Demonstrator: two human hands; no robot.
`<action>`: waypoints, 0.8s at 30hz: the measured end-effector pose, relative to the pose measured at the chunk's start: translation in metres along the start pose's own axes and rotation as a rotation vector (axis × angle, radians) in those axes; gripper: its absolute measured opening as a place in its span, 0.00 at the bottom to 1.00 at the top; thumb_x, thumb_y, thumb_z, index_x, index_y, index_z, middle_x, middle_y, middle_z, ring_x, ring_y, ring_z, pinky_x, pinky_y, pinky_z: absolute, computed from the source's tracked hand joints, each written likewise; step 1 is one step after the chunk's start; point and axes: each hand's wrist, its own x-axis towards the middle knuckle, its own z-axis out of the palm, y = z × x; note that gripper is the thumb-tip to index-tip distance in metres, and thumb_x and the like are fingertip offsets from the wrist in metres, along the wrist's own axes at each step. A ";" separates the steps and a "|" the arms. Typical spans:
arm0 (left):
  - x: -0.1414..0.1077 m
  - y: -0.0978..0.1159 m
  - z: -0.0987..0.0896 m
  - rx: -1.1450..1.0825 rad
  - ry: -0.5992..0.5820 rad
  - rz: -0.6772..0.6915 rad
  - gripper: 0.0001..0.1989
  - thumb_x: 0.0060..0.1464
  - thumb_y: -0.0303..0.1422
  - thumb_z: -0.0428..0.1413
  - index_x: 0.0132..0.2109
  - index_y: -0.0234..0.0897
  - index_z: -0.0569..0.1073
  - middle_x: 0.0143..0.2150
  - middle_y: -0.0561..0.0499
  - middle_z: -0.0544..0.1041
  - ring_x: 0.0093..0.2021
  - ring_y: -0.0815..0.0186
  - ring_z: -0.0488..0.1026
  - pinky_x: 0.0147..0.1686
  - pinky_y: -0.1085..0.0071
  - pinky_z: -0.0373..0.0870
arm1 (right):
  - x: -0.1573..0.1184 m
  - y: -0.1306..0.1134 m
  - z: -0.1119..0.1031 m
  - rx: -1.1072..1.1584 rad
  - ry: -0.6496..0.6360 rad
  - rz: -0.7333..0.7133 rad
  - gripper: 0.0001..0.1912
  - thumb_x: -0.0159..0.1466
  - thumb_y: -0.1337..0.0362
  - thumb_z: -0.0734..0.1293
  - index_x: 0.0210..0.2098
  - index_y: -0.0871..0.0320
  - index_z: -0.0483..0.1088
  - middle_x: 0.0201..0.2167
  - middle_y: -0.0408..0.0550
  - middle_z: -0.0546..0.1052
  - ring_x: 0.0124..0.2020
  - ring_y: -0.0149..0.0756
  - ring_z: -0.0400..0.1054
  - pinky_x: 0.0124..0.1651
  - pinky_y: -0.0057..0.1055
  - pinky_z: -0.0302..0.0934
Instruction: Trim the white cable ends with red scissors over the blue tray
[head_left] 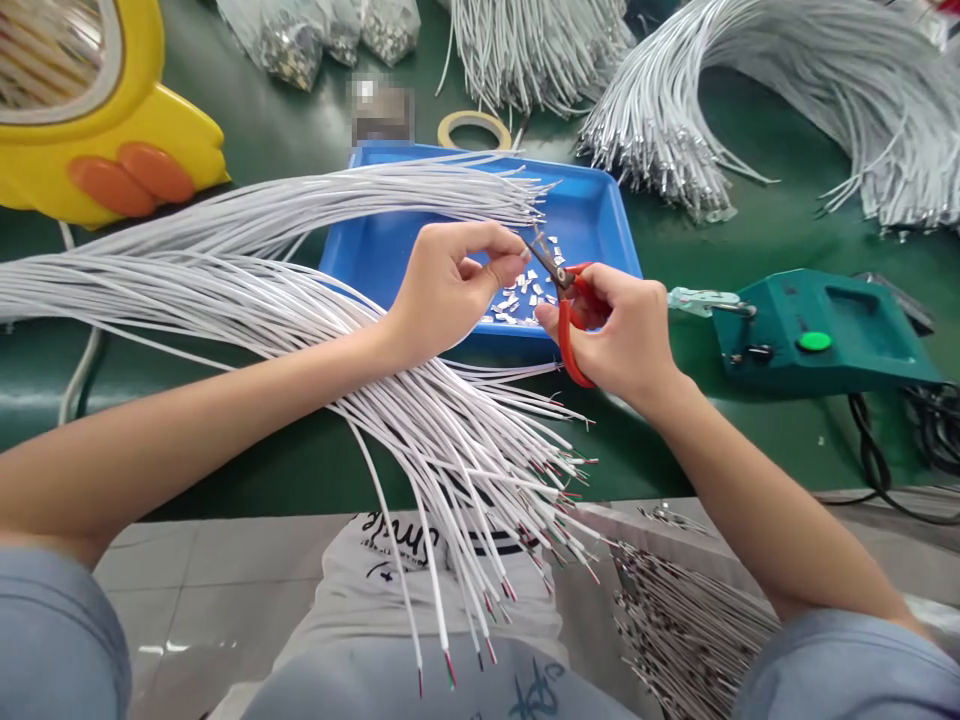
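My right hand (626, 335) grips a pair of scissors with red handles (571, 345), its short dark blades angled up toward my left hand (457, 280). The left thumb and forefinger are pinched together near the blade tips; they seem to hold a cable end, mostly hidden by the fingers. Beneath both hands lies a blue tray (615, 225) with small white scraps (517, 300) scattered in it. One bundle of white cables (360, 195) reaches over the tray. Under my left forearm, a second bundle (465, 440) fans past the table edge, its ends showing red, green and dark wires.
A green machine (817, 330) with a round button stands at the right. Behind the tray are a tape roll (474, 130), bags of small metal parts (300, 40) and thick cable bundles (660, 120). A yellow tape dispenser (150, 120) occupies the far left.
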 end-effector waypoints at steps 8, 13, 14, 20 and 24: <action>-0.003 0.002 0.001 -0.030 -0.064 -0.020 0.04 0.51 0.25 0.59 0.30 0.34 0.78 0.25 0.51 0.75 0.22 0.74 0.63 0.18 0.75 0.59 | -0.002 -0.008 -0.002 -0.078 -0.011 -0.007 0.10 0.55 0.58 0.69 0.33 0.57 0.71 0.19 0.41 0.69 0.20 0.30 0.61 0.27 0.31 0.54; -0.003 0.003 0.001 -0.033 -0.076 -0.033 0.05 0.50 0.26 0.59 0.29 0.37 0.78 0.25 0.51 0.75 0.21 0.73 0.61 0.17 0.72 0.55 | -0.002 -0.007 -0.002 -0.107 -0.036 0.007 0.10 0.54 0.58 0.69 0.31 0.57 0.70 0.19 0.40 0.68 0.20 0.30 0.60 0.27 0.31 0.53; -0.003 0.003 0.001 -0.033 -0.076 -0.037 0.05 0.50 0.26 0.59 0.28 0.37 0.78 0.25 0.51 0.75 0.21 0.73 0.60 0.16 0.72 0.53 | -0.001 -0.007 -0.002 -0.102 -0.043 0.010 0.10 0.54 0.58 0.69 0.31 0.57 0.69 0.19 0.40 0.67 0.20 0.30 0.59 0.28 0.31 0.53; -0.002 0.006 0.001 -0.036 -0.104 -0.076 0.04 0.50 0.27 0.59 0.28 0.37 0.77 0.26 0.51 0.75 0.23 0.72 0.63 0.18 0.72 0.56 | -0.002 -0.002 0.002 0.028 -0.049 0.003 0.10 0.53 0.58 0.70 0.27 0.55 0.65 0.19 0.39 0.65 0.20 0.28 0.56 0.27 0.31 0.51; 0.001 0.004 -0.001 -0.090 -0.072 -0.103 0.04 0.50 0.28 0.60 0.28 0.35 0.76 0.26 0.51 0.75 0.26 0.72 0.67 0.22 0.74 0.65 | 0.001 0.004 0.004 0.082 -0.047 -0.005 0.12 0.53 0.60 0.71 0.25 0.56 0.62 0.18 0.38 0.63 0.19 0.26 0.52 0.25 0.29 0.48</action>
